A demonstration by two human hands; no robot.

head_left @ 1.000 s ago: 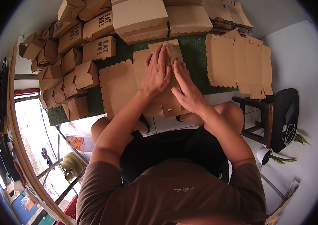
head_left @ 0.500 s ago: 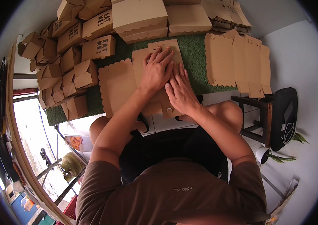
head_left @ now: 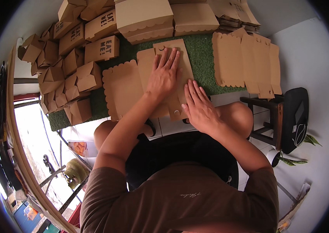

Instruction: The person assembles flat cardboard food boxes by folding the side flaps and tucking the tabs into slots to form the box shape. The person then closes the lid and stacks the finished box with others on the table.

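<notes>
A flat brown cardboard box blank (head_left: 123, 88) with a scalloped left edge lies before me, partly folded over on its right side. My left hand (head_left: 163, 77) rests flat on the folded panel, its fingers stretched toward the far tab with a curved slot. Close to the panel's right edge is my right hand (head_left: 202, 108), fingers straight and close together, thumb apart. The fingertips are at the board's edge; whether they press on it I cannot tell. Neither hand grasps anything. Part of the blank is hidden under my left hand and forearm.
Green artificial turf (head_left: 202, 58) covers the table. Folded small boxes (head_left: 88, 75) are heaped at the left, larger scalloped boxes (head_left: 145, 17) at the back. Another flat blank (head_left: 230, 60) lies at the right, near stacked flat cardboard (head_left: 236, 17). A dark wooden stool (head_left: 276, 120) stands right of my knee.
My right hand has slid down and right, away from my left hand toward the board's right edge. My left hand has stayed on the panel, its fingers now straighter.
</notes>
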